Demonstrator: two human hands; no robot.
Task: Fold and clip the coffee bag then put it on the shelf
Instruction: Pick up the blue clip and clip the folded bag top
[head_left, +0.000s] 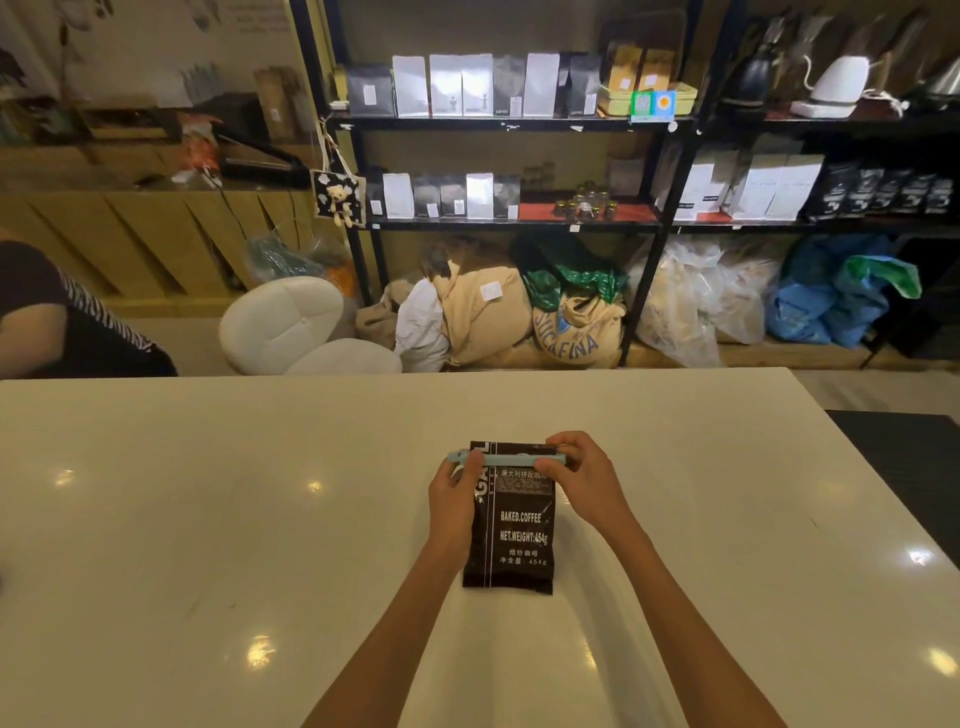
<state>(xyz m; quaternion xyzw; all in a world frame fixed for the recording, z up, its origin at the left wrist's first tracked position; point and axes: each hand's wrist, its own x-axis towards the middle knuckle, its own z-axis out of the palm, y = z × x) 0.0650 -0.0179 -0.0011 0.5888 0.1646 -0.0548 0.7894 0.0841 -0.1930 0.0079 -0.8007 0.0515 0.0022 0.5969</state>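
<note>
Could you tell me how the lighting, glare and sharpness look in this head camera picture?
Head view: the white table carries several bright ceiling-light reflections; the coffee bag, the clip and both hands, left and right, are sharp and evenly lit; the shelf behind is dimmer and softer, its lines bowed by the wide lens.

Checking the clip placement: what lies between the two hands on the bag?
In the head view, the light blue clip spans the coffee bag top between left hand and right hand.
</note>
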